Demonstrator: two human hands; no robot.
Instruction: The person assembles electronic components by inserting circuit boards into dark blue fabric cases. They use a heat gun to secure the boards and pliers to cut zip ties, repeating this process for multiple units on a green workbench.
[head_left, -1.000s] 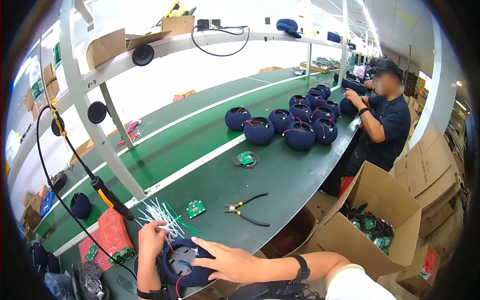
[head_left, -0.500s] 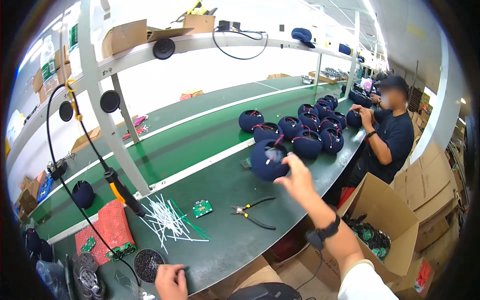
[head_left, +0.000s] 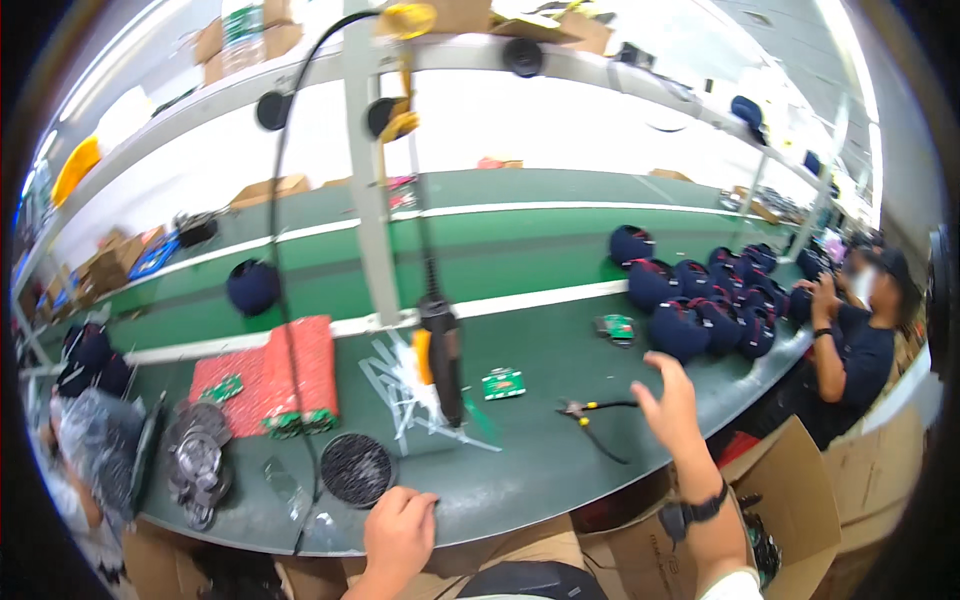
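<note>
My right hand [head_left: 672, 408] is open above the bench, thumb and fingers apart, with nothing in it. Just below it lie cutting pliers [head_left: 588, 420] with black and yellow handles. Beyond the fingers rests a navy round shell [head_left: 679, 331], at the near end of a cluster of similar shells with red wires. My left hand [head_left: 400, 530] is closed at the bench's front edge, fingers curled together; whatever is in them, if anything, is hidden. Beside it stands a round dish [head_left: 357, 470] full of small black pieces. A green circuit board [head_left: 503, 383] lies mid-bench.
An electric screwdriver [head_left: 440, 360] hangs over white strips [head_left: 395, 385]. Red bubble wrap [head_left: 300, 370] with circuit boards lies left, near dark round parts [head_left: 198, 455]. Another board [head_left: 615, 328] sits by the shells. A co-worker [head_left: 860, 330] works at right, beyond an open carton [head_left: 790, 470].
My right hand has let go of the navy shell, which now rests with the cluster, and has drawn back toward me. The view has swung left. My left hand stays curled near the dish.
</note>
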